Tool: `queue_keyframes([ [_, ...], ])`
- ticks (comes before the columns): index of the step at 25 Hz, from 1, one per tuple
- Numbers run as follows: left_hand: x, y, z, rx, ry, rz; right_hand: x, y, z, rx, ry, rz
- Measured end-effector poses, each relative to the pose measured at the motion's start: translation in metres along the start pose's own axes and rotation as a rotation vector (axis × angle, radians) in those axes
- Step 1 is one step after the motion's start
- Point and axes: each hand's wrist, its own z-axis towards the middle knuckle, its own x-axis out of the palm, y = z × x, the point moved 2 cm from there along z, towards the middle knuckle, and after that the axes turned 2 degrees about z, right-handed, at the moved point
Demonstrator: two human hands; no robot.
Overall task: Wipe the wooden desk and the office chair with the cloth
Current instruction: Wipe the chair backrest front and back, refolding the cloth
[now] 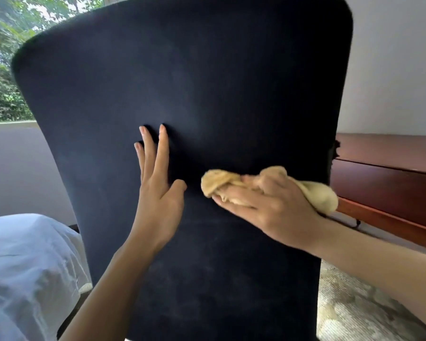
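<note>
The dark navy back of the office chair (194, 77) fills most of the head view. My left hand (158, 188) lies flat against it with straight fingers pointing up, just left of the middle. My right hand (268, 207) presses a bunched yellow cloth (219, 180) onto the chair back to the right of the left hand; the cloth's loose end (322, 195) sticks out past the hand at the chair's right edge. The reddish wooden desk (384, 168) shows behind the chair on the right.
A bed with a pale blue sheet (27, 271) is at the lower left. A window with green leaves (5, 70) is at the upper left. A patterned grey rug (354, 308) covers the floor at the lower right, under a white wall.
</note>
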Motion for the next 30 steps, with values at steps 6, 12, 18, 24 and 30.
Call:
queue_keyframes([
  [6,0.01,0.028,-0.049,-0.09,0.031,0.166,0.006,0.052,-0.083,-0.228,0.314,0.18],
  [12,0.013,0.053,-0.073,-0.08,0.116,0.446,0.002,0.024,-0.078,-0.432,0.26,0.154],
  [18,0.013,0.06,-0.075,-0.083,0.137,0.391,0.012,-0.032,0.022,-0.17,0.017,0.027],
  [24,0.006,0.067,-0.074,-0.052,0.151,0.348,0.036,-0.016,0.07,0.24,-0.2,-0.071],
  [30,0.004,0.077,-0.075,-0.039,0.158,0.319,0.051,0.08,-0.01,0.207,-0.022,0.227],
])
